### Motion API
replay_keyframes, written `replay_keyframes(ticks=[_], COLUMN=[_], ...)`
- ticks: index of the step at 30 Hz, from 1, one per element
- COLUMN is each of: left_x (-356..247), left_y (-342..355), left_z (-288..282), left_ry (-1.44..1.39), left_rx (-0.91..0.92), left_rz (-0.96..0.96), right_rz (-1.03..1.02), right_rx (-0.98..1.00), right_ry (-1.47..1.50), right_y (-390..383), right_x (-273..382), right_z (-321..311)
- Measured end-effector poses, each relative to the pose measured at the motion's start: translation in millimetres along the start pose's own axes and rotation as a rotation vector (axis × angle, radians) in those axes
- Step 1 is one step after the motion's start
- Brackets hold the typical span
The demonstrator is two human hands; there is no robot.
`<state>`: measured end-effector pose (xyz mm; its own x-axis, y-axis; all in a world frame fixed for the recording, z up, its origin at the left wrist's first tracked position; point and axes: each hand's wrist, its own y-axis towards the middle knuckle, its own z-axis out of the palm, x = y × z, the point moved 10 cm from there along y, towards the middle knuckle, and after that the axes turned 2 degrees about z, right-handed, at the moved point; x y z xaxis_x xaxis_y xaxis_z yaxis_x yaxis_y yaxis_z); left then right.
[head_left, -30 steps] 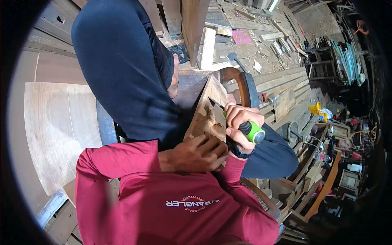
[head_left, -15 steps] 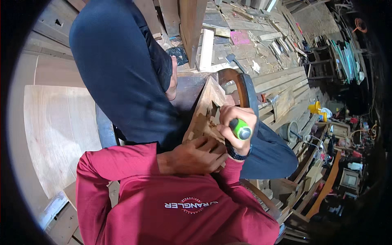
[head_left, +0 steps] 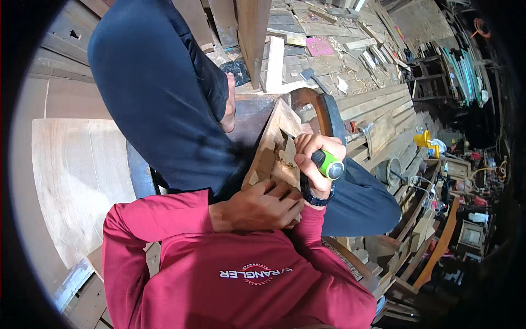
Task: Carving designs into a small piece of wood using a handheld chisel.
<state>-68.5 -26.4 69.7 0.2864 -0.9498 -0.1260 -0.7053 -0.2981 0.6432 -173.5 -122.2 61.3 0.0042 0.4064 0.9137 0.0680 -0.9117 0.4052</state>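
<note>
A pale wooden block (head_left: 266,156) with a carved hollow lies slanted in front of my body, between my legs. My left hand (head_left: 266,205) is curled over its near end, gripping it. My right hand (head_left: 318,159) is wrapped round the green and black handle of a chisel (head_left: 332,166), at the block's right side. The handle's butt faces right and toward me. The dark blade points at the far part of the hollow; its tip is hard to make out.
Beneath the block is a dark wooden seat or bench (head_left: 253,109) with a curved frame (head_left: 323,112). A hatchet-like tool (head_left: 311,75) and wood offcuts lie on the plank floor beyond. A pale board (head_left: 82,181) is at left, a bucket (head_left: 388,171) at right.
The chisel handle has swung a little to the right and lies lower. The brown shavings in the hollow have shifted, baring more of its surface. My left hand stays on the block.
</note>
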Motion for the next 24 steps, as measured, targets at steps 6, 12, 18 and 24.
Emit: replay_keyframes(ticks=[6, 12, 18, 24], left_x=[-1.6, -1.4, -3.1, -5.6], left_y=[3.5, -2.5, -2.7, -4.5], left_z=[-0.1, 4.5, 3.3, 6.6], left_ry=[0.031, -0.004, 0.06, 0.012], left_rx=[-0.001, -0.015, 0.0, 0.026], left_rz=[0.03, 0.023, 0.044, 0.003], right_rz=[-0.045, -0.063, -0.013, 0.035], right_rx=[-0.063, -0.091, -0.001, -0.043], right_ry=[-0.033, 0.197, -0.229, 0.119], right_y=[-4.6, -6.1, 1.9, -0.1], right_x=[1.0, 1.6, -31.5, -9.5], right_z=[-3.3, -12.7, -7.2, -16.2])
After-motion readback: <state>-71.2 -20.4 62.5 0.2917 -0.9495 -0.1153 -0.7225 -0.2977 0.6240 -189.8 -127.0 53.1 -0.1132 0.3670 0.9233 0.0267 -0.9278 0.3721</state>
